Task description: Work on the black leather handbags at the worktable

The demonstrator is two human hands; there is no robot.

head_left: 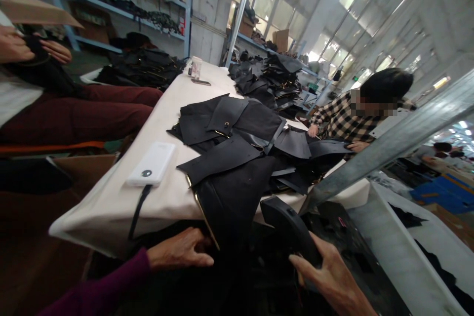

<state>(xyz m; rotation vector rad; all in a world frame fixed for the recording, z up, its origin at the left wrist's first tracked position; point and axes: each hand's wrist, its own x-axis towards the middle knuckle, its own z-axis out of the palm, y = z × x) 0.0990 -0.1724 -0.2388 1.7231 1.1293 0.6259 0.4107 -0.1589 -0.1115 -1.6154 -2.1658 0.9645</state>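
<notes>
Here, a long table (pixel 111 207) draped in white cloth carries a spread heap of black leather pieces (pixel 240 143), with a taller stack (pixel 274 81) further down by a person in a checked shirt (pixel 342 118). One large black panel with a gold zip edge (pixel 231 202) hangs off the near table edge. The left hand (pixel 181 252), in a purple sleeve, grips the lower part of that panel just beneath the edge, fingers curled into the dark material. The right hand (pixel 329 276) clasps a black curved piece (pixel 291 229), perhaps a moulded part, just right of the panel. A white power bank (pixel 151 164) lies nearby.
</notes>
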